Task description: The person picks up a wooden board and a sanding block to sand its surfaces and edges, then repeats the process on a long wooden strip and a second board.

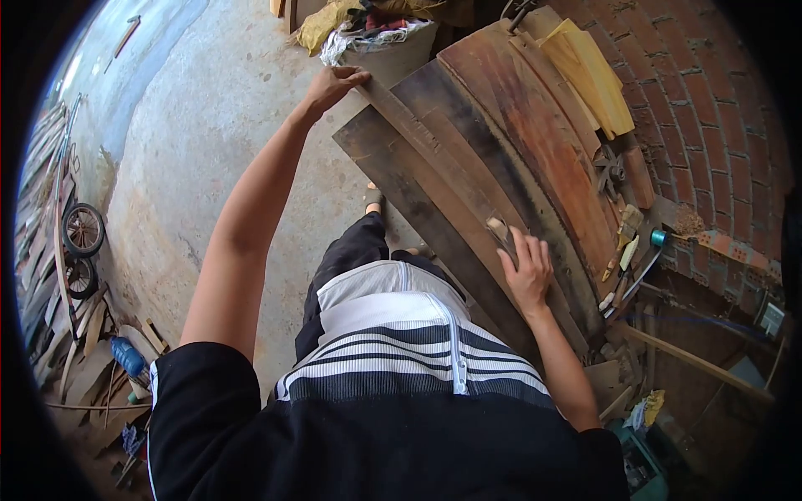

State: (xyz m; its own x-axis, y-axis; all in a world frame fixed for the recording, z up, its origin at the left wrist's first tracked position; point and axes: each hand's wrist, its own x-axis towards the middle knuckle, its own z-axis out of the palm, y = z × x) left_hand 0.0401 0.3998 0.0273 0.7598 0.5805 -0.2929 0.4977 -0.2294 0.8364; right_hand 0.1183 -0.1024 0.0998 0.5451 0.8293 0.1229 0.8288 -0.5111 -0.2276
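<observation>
My left hand is closed on the far end of a narrow wooden strip, thumb and fingers pinching its tip. That strip runs diagonally back towards my right side over wider dark planks. Over the same boards is my right hand, its fingers stretched out and slightly apart. Right at its thumb and index finger lies a small object with a pale, wood-coloured end and a dark body. Beyond the strip lies a broad reddish-brown board.
A yellow plank, brush and teal spool are along the brick wall at right. A stuffed sack stands ahead. Wheels, scrap wood and a blue bottle are at left on the concrete floor.
</observation>
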